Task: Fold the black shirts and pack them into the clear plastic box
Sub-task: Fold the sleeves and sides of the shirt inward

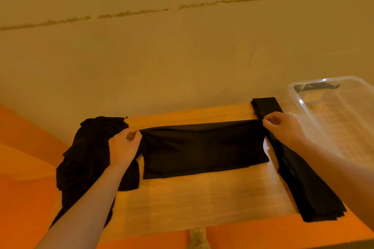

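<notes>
A black shirt (204, 147), partly folded into a wide band, lies across the middle of the wooden table (202, 204). My left hand (124, 145) pinches its upper left corner and my right hand (283, 127) pinches its upper right corner, lifting the far edge taut off the table. A heap of unfolded black shirts (85, 155) hangs over the table's left edge. Along the right edge lies a long stack of folded black shirts (303, 184). The clear plastic box (332, 111) stands at the far right, tilted, with nothing black visible inside.
A beige wall (182, 56) rises right behind the table. Orange floor (26, 168) surrounds the table on the left and front. A pale object (197, 236) shows below the table's near edge.
</notes>
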A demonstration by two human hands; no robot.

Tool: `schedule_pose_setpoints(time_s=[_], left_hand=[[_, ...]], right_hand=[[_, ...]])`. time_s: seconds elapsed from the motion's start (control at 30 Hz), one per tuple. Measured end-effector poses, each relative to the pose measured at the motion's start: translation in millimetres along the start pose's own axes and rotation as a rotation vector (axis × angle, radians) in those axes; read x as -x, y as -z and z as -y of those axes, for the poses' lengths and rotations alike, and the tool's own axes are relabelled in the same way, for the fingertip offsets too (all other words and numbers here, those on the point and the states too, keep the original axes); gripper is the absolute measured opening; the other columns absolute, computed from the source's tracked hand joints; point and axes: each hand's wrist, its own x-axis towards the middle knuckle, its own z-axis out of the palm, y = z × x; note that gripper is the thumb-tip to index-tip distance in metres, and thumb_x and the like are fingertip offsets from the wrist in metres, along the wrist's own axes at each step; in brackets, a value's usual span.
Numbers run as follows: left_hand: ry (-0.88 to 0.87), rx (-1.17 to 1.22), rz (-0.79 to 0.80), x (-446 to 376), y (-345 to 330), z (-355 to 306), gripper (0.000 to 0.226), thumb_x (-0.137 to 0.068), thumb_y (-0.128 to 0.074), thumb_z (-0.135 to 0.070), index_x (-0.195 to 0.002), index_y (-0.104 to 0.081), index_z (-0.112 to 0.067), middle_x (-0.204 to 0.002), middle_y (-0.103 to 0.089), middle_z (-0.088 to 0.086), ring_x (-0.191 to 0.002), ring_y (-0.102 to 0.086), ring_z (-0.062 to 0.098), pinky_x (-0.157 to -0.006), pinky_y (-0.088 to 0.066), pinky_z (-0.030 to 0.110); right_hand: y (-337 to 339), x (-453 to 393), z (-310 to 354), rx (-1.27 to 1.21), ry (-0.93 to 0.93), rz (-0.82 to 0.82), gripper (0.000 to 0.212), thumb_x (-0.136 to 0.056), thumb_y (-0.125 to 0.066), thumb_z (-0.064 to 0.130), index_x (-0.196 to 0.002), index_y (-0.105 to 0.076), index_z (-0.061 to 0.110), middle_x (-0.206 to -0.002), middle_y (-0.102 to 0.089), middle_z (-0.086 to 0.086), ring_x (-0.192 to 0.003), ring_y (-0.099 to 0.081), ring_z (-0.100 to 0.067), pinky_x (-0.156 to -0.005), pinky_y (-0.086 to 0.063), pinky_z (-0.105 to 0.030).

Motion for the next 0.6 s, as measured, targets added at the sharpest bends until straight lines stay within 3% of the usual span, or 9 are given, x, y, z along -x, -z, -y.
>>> schedule_pose_setpoints(time_s=[0.13, 0.33, 0.43, 0.5, 0.6], left_hand=[[0.098, 0.043, 0.038, -24.1, -9.0, -10.2, 0.017, -0.093, -0.060, -0.025, -0.099, -0.070, -0.013, -0.085, -0.064, -0.005, -0.077, -0.057, 0.004, -0.074, -0.044, 0.022], [0.126, 0.202, 0.236, -6.4, -23.7, -43.5, 0.010, -0.092, -0.062, -0.028, -0.092, -0.070, -0.021, -0.086, -0.067, -0.008, -0.081, -0.061, 0.003, -0.065, -0.044, 0.016], [0.098, 0.255, 0.336, 18.7, -33.1, -62.3, 0.008, -0.090, -0.064, -0.031, -0.086, -0.070, -0.028, -0.084, -0.068, -0.013, -0.079, -0.063, -0.001, -0.069, -0.047, 0.017], [0.060, 0.301, 0.394, 38.0, -39.9, -76.7, 0.009, -0.089, -0.066, -0.031, -0.081, -0.068, -0.034, -0.081, -0.069, -0.016, -0.078, -0.062, -0.006, -0.067, -0.046, 0.010], [-0.013, 0.305, 0.459, 63.2, -51.4, -91.2, 0.009, -0.089, -0.066, -0.031, -0.083, -0.067, -0.038, -0.081, -0.069, -0.019, -0.081, -0.061, -0.011, -0.069, -0.045, 0.007]], right_hand=[[-14.8, -12.9, 23.8, -0.073, -0.021, -0.041, 0.013, -0.091, -0.063, 0.020, -0.102, -0.067, 0.012, -0.083, -0.064, 0.007, -0.077, -0.058, -0.001, -0.064, -0.038, -0.013], [-45.6, 13.4, 59.8, -0.333, -0.091, -0.009, 0.004, -0.088, -0.066, 0.021, -0.091, -0.068, 0.022, -0.090, -0.070, 0.002, -0.088, -0.066, -0.011, -0.079, -0.051, -0.024], [-67.3, 44.3, 76.6, -0.455, -0.171, 0.041, 0.006, -0.087, -0.068, 0.022, -0.091, -0.071, 0.019, -0.087, -0.072, 0.002, -0.087, -0.068, -0.012, -0.080, -0.054, -0.027], [-82.3, 64.8, 89.8, -0.547, -0.232, 0.104, 0.006, -0.087, -0.068, 0.020, -0.090, -0.072, 0.017, -0.086, -0.073, 0.001, -0.086, -0.068, -0.013, -0.079, -0.054, -0.028], [-101.9, 89.4, 107.8, -0.626, -0.222, 0.163, 0.007, -0.086, -0.068, 0.019, -0.090, -0.074, 0.018, -0.086, -0.074, 0.002, -0.086, -0.069, -0.010, -0.078, -0.055, -0.027]])
